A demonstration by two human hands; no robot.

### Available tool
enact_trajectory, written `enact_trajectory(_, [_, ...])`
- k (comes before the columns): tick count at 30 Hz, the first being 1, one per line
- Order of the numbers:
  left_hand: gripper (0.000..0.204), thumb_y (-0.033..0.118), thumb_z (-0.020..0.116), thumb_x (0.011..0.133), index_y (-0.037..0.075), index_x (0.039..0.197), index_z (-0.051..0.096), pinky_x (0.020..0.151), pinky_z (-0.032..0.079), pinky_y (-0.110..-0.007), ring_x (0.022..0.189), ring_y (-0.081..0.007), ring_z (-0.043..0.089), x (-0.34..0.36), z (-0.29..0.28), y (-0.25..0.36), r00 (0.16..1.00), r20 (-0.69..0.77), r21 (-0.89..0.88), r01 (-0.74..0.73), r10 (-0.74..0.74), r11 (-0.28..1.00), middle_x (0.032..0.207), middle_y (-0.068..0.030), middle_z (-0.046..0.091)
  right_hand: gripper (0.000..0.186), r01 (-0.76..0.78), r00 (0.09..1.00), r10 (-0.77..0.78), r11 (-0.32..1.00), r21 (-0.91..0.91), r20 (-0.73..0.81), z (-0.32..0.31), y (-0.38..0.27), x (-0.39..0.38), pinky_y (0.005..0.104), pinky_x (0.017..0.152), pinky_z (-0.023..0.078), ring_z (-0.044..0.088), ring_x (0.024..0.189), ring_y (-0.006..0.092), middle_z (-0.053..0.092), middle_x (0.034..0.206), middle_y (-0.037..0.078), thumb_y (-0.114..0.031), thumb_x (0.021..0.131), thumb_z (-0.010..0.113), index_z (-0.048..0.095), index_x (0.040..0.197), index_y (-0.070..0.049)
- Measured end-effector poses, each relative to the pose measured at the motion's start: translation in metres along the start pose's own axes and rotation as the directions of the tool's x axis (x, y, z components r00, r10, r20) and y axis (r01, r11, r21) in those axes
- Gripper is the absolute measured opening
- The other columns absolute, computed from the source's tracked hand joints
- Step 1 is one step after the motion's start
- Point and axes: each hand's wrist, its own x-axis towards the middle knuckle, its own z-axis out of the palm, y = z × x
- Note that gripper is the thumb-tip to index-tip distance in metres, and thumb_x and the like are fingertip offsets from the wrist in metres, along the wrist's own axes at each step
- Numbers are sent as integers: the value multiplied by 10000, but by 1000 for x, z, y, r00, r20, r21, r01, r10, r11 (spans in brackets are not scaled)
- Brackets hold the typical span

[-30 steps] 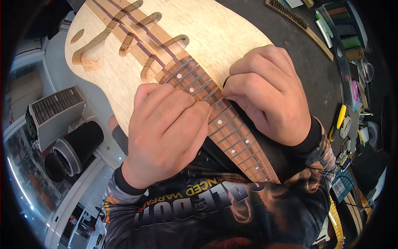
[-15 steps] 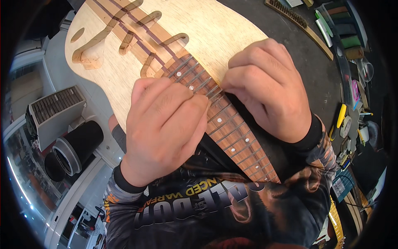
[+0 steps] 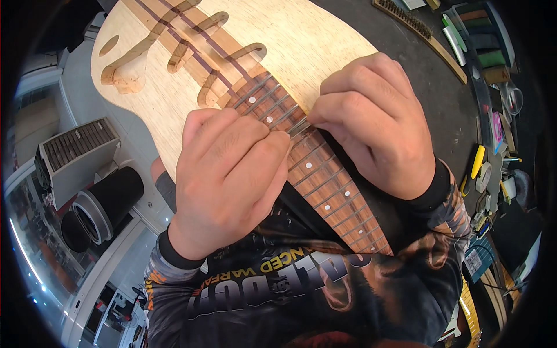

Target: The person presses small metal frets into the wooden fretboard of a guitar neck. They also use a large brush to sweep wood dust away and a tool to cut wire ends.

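Lying face-up, upper left: unfinished electric guitar body point(image 3: 136, 87), routed cavities showing. Left hand point(image 3: 226, 171) curled narrow over the fretboard point(image 3: 331, 191), can't tell what's pinched. Dotted board angles down toward shirt. Right hand point(image 3: 377, 127) pinched narrow at its right edge, contents hidden. Wire brush point(image 3: 409, 26) on dark surface point(image 3: 444, 104).
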Motion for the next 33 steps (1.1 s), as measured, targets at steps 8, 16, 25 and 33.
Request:
enact_trajectory(8, [276,-92,912,814,-17,1065,824,825,522,-447,804,-313,704,-3,-1,-2,1000,14,-18,15,-15,1000,940,-108,749,326,2,1000,-2,1000,0,7,1,-1,-1,443,935,521,697,1049,324,752,1095,54,-50,790,933,802,1085,-96])
enact_trajectory(16, [273,-93,916,819,-11,1062,823,825,523,-447,810,-312,708,-9,-5,4,999,21,-51,32,-31,998,953,-112,758,327,-9,999,8,1000,10,42,-2,-11,-1,450,943,499,686,1054,316,746,1097,39,-49,790,939,803,1081,-111])
enact_trajectory(25, [325,-36,919,815,-4,1123,822,844,510,-447,853,-305,697,-16,-5,2,999,21,-38,25,-25,999,983,-91,723,339,27,998,-27,999,-18,49,1,-10,3,452,937,482,679,1050,304,746,1097,26,-71,776,940,802,1080,-126])
enact_trajectory(33, [311,-85,927,814,-27,1102,827,809,513,-459,818,-322,701,-13,-7,-3,1000,8,-45,25,-25,999,954,-118,747,333,34,999,-32,997,-74,28,3,-7,7,453,989,478,682,1064,299,746,1093,12,-92,775,936,795,1074,-134])
